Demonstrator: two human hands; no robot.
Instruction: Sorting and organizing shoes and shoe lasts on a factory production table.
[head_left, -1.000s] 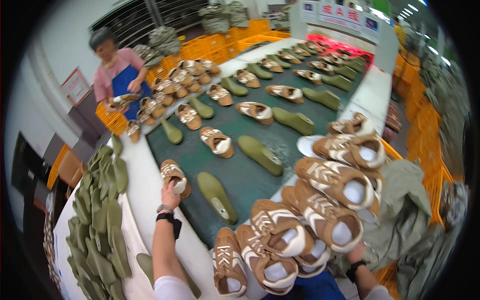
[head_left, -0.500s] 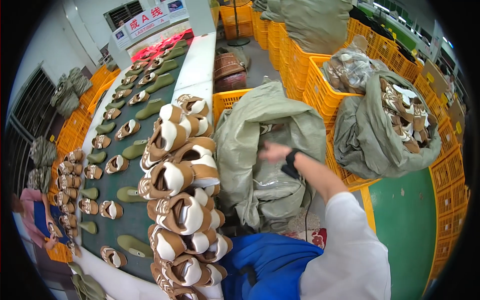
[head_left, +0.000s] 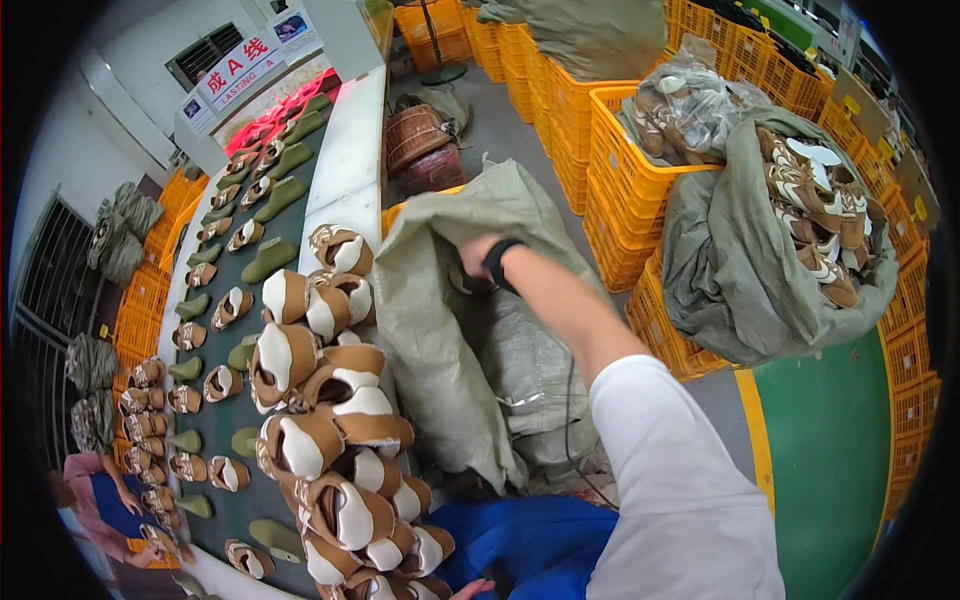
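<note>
My right hand (head_left: pixel 472 254), with a black band on its wrist, reaches forward to the open mouth of a big grey-green sack (head_left: pixel 440 330) that stands beside the table. Its fingers are closed into the sack's cloth at the rim, and the fingertips are hidden in the folds. A pile of brown and white shoes (head_left: pixel 330 420) lies on the table edge just left of the sack. Only the fingertips of my left hand (head_left: pixel 472 588) show at the lower edge, over blue cloth (head_left: pixel 540 545).
A dark green conveyor belt (head_left: pixel 215 400) carries shoes and green lasts along the left. Yellow crates (head_left: pixel 610 170) line the right, one holding a second sack of shoes (head_left: pixel 790 230). Another person (head_left: pixel 100 495) works at the belt's lower left. Green floor (head_left: pixel 830 450) lies at the right.
My view has swung from the belt to the sack at my right. My right hand has gone from hovering above the sack with spread fingers to closing on its rim.
</note>
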